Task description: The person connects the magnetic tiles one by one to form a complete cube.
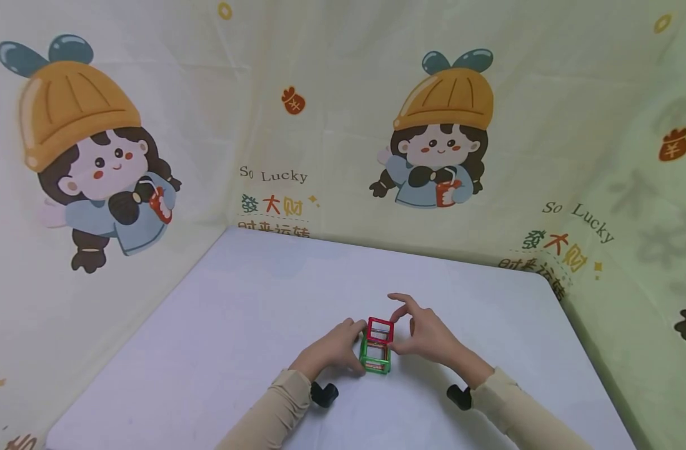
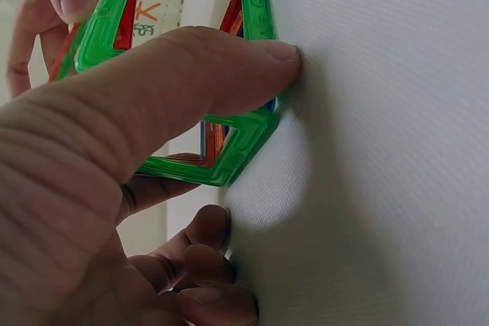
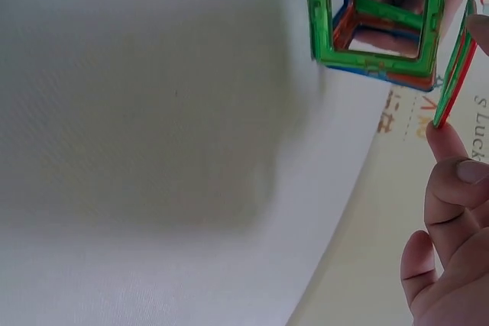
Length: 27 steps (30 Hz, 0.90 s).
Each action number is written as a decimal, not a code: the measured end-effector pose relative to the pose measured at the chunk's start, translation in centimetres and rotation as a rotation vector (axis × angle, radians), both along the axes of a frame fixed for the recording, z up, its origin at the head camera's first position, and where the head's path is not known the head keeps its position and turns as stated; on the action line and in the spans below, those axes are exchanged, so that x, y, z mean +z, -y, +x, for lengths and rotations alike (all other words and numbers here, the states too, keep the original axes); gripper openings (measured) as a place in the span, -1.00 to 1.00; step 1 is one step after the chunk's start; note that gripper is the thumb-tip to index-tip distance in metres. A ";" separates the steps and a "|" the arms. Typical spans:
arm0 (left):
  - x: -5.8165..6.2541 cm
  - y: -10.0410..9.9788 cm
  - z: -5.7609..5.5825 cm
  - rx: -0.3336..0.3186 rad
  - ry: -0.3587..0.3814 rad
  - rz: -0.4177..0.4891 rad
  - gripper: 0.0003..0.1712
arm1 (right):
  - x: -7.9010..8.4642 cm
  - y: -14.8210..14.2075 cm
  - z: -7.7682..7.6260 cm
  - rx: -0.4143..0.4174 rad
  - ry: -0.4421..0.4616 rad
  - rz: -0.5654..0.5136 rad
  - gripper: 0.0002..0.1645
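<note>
A small cube of see-through magnetic tiles (image 1: 362, 357), with green, red and blue frames, stands on the white table. My left hand (image 1: 336, 347) holds it from the left. In the left wrist view its thumb (image 2: 229, 70) crosses a green tile face, while other fingers curl near the tabletop. Between thumb and index finger, my right hand (image 1: 430, 334) pinches a red square tile (image 1: 380, 319), tilted at the cube's upper edge. Seen edge-on in the right wrist view, this tile (image 3: 456, 74) shows red and green and appears slightly apart from the cube (image 3: 322, 24).
The white table (image 1: 236, 325) extends around both hands. A cream cloth (image 1: 332, 144) printed with cartoon figures and lettering hangs behind and beside it. Black wrist pieces (image 1: 324, 395) sit at both sleeve cuffs.
</note>
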State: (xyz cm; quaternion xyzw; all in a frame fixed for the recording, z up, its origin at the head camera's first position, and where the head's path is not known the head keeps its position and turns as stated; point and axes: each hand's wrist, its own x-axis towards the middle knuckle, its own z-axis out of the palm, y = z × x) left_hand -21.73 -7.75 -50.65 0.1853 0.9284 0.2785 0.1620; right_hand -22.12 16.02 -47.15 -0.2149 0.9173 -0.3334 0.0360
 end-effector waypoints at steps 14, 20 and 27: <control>-0.2 -0.5 -0.6 0.003 -0.011 -0.007 -0.09 | -0.5 -0.3 0.8 0.087 -0.120 0.069 0.08; -0.3 -0.7 -0.8 0.017 -0.021 -0.014 -0.11 | -0.9 -1.1 0.7 0.096 -0.240 0.121 0.03; -0.4 -0.9 -1.2 0.020 -0.020 -0.002 -0.10 | -0.9 -1.1 0.4 0.170 -0.461 0.267 -0.04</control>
